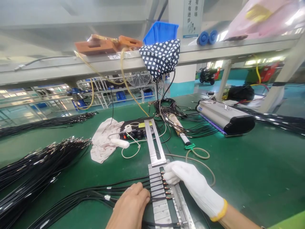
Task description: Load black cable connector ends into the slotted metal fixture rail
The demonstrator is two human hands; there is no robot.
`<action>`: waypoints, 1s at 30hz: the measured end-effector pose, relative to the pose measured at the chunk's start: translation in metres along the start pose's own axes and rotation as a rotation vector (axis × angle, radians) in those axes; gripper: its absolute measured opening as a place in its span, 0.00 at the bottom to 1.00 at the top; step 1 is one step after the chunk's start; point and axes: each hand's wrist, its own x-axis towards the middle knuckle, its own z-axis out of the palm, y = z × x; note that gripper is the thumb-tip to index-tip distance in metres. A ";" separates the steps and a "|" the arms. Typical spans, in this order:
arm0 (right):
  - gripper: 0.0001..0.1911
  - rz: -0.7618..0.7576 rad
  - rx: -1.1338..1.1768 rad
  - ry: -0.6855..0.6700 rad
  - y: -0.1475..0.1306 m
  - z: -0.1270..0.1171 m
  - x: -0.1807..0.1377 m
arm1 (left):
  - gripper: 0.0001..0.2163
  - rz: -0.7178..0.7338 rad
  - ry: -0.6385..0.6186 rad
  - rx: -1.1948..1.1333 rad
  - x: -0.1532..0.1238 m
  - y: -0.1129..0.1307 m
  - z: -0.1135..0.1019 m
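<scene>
A slotted metal fixture (160,203) lies on the green bench, with several black cables (124,182) laid across it side by side. Small metal connectors (168,192) at the cable ends line up along its right side. My bare left hand (132,205) is closed over the cables just left of the fixture, its fingertips tucked out of sight. My right hand (184,178), in a white glove with a yellow cuff, pinches at the connector of an upper cable; the glove partly covers that end. Beyond the fixture, a slotted metal plate (154,143) rests against a black control box (133,130).
Thick cable bundles (45,162) spread over the left side. A dispensing syringe (183,136) with a green end and hose lies ahead, beside a silver lamp unit (225,117) glowing purple. A white cloth (105,140) is left of the box. An overhead shelf (207,52) spans the bench.
</scene>
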 end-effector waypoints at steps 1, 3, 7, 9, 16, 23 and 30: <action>0.34 -0.004 -0.001 0.000 0.000 0.000 0.000 | 0.20 0.013 0.007 0.010 0.000 0.003 -0.001; 0.34 -0.019 -0.004 -0.006 0.001 0.000 0.001 | 0.22 0.006 -0.026 0.040 0.002 0.008 -0.004; 0.35 -0.023 -0.042 -0.015 0.001 0.001 -0.001 | 0.22 -0.034 -0.121 0.086 0.004 0.012 -0.005; 0.36 -0.008 -0.066 -0.012 -0.001 0.002 -0.002 | 0.22 -0.006 -0.094 0.060 0.003 0.008 0.001; 0.35 0.000 -0.168 -0.027 -0.007 0.005 -0.006 | 0.15 0.091 0.086 -0.201 0.001 -0.008 0.018; 0.17 -0.032 -0.528 -0.044 0.000 -0.005 -0.012 | 0.14 0.143 0.143 -0.232 0.003 -0.005 0.016; 0.12 -0.515 -1.147 -0.083 -0.016 -0.007 -0.028 | 0.13 0.101 0.045 -0.225 -0.001 0.013 0.003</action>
